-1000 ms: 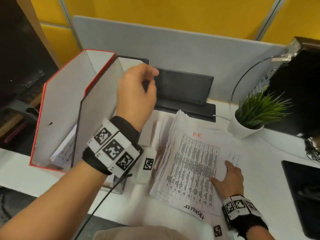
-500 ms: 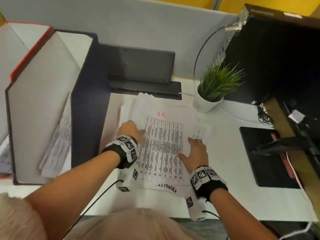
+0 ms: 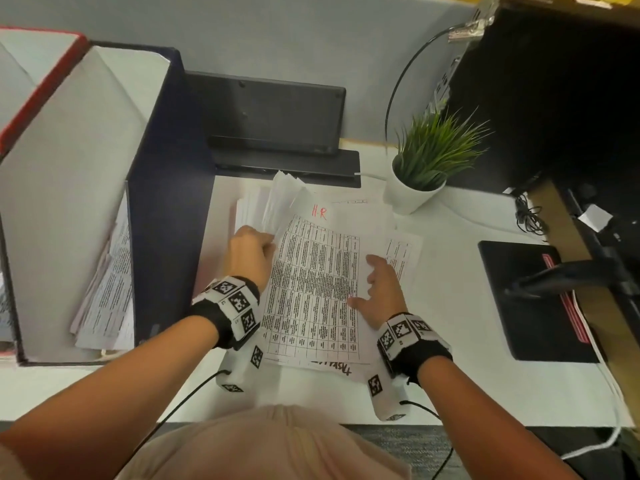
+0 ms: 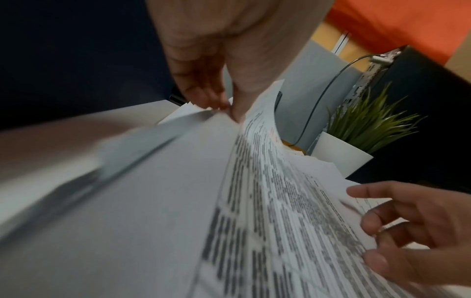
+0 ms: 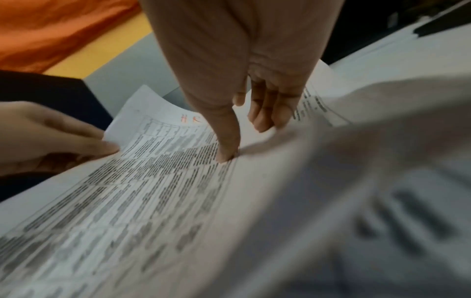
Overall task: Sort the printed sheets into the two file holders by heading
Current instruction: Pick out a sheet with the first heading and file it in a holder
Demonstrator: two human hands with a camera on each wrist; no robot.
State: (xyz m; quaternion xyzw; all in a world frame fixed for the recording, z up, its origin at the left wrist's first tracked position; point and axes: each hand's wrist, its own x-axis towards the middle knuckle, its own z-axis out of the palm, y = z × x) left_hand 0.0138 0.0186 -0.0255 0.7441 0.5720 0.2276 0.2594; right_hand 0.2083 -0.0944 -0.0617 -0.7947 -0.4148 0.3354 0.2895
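Observation:
A stack of printed sheets (image 3: 401, 251) lies mid-desk. Its top sheet (image 3: 311, 289) is a dense table headed "H.R" in red. My left hand (image 3: 270, 244) pinches that sheet's upper left edge, which curls up off the stack; the left wrist view shows thumb and fingers (image 4: 229, 108) closed on the paper. My right hand (image 3: 370, 278) rests flat on the sheet's right side, thumb (image 5: 226, 155) pressing down. Left of the stack stands a navy file holder (image 3: 166, 174) with sheets (image 3: 107, 289) inside, and beyond it a red file holder (image 3: 41, 74).
A potted plant (image 3: 426, 168) stands just behind the stack on the right. A black device (image 3: 270, 112) leans on the partition at the back. A black pad (image 3: 530, 299) and a dark computer case (image 3: 554, 98) with cables fill the right side.
My left hand came down from the file holders to the stack and now pinches and lifts the top sheet's left edge. My right hand stayed on the sheet. The view tilted down.

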